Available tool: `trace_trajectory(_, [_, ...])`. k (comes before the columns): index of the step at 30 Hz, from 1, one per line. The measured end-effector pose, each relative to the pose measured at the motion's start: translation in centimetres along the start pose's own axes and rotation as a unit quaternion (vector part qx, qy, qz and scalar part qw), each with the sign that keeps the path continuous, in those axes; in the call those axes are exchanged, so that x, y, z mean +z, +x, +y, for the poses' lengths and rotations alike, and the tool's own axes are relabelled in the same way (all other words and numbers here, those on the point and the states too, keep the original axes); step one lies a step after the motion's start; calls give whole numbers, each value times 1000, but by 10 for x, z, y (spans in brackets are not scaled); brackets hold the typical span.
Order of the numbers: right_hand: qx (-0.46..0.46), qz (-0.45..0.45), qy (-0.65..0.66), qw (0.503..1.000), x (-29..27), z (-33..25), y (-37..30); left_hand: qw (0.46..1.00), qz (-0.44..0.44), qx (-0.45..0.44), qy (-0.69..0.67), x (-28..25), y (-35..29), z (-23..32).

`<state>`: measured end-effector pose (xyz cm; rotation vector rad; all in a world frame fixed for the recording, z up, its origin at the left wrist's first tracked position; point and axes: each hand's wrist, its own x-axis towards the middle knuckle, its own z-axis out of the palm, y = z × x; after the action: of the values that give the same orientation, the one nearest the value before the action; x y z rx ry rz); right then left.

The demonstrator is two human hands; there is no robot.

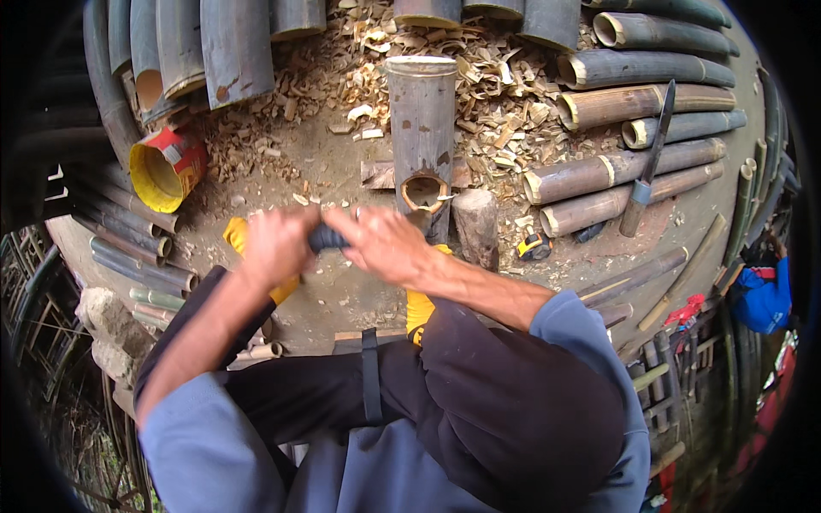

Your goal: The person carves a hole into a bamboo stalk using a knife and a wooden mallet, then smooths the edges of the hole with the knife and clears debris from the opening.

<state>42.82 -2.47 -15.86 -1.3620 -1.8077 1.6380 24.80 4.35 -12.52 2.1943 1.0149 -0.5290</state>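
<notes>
Both fists meet in front of my knees, slightly smeared by motion. My left hand [278, 244] and my right hand [380, 241] close around a dark cylindrical handle [327, 238] that shows between them. The working end of this tool is hidden, so I cannot tell its kind. Just beyond the right hand lies a thick bamboo section [422, 115], pointing away from me. An opening with a pale cut rim [425, 193] is in its near part, and a pale sliver sticks out there. A wooden block [363, 174] crosses beneath the bamboo; a short log stump [475, 227] stands beside it.
Wood chips [513, 111] litter the ground. Cut bamboo pieces [624, 171] lie at right, with a long-bladed knife [654, 158] across them. A yellow-black tape measure [534, 247] sits nearby. At left are a tipped red-yellow can [162, 171] and a rock [111, 329]. Another person [761, 295] is far right.
</notes>
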Motion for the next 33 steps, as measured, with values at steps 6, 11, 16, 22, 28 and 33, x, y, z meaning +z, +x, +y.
trace_trajectory(6, [-14, 182, 62, 981, 3, -4, 15, 983, -63, 142, 98, -53, 42, -16])
trace_trajectory(11, [-9, 38, 41, 998, -8, 4, 7, 998, -37, 21, 39, -28, 25, -2])
trace_trajectory(16, [-126, -216, -175, 952, -12, 17, -19, 959, -15, -244, -145, 71, -43, 71])
trace_trajectory(22, [-217, -308, -232, 897, -18, 20, -27, 836, 138, -310, -432, 130, -52, 138])
trace_trajectory(28, [-116, -193, -254, 941, -13, 6, 21, 943, 66, -222, -240, 68, -30, 35])
trace_trajectory(33, [-85, 114, -170, 975, -9, 8, 17, 998, 28, -50, 1, -17, 14, 2])
